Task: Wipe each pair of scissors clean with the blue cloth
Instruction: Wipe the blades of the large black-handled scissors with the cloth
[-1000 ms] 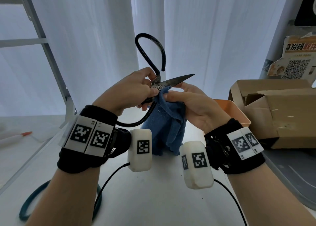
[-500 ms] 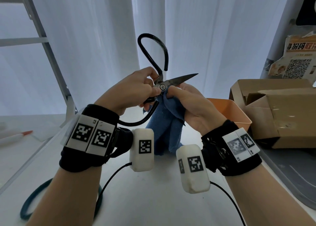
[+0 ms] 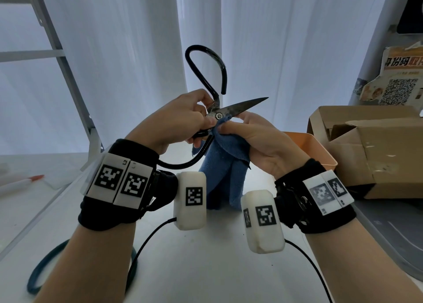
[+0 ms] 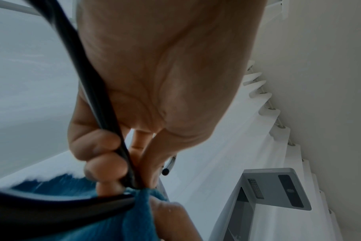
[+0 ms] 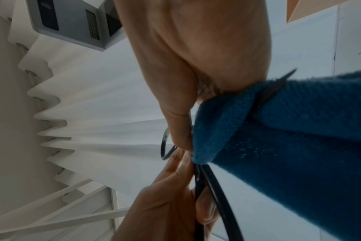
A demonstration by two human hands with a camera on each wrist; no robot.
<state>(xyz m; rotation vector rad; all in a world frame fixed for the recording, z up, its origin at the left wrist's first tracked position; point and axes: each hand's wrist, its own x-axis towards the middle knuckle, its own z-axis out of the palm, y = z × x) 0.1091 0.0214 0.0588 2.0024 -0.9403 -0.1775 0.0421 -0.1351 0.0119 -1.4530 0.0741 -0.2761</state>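
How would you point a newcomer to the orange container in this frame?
Start at the big open cardboard box on the right of the table. Just left of it, behind the right hand, sits the orange container. It is the only orange, smooth-walled tub; its neighbour is brown and creased.

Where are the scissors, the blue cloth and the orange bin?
scissors (image 3: pixel 240 106): head view, on the blade.
blue cloth (image 3: pixel 225 165): head view, on the hanging fold.
orange bin (image 3: pixel 320 151): head view, on its near wall.

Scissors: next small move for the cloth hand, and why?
Probably slide the right hand with the blue cloth outward toward the tip. The cloth is bunched near the pivot of the scissors, which the left hand grips by the handles, while the blade beyond looks dark, smudged and uncovered.
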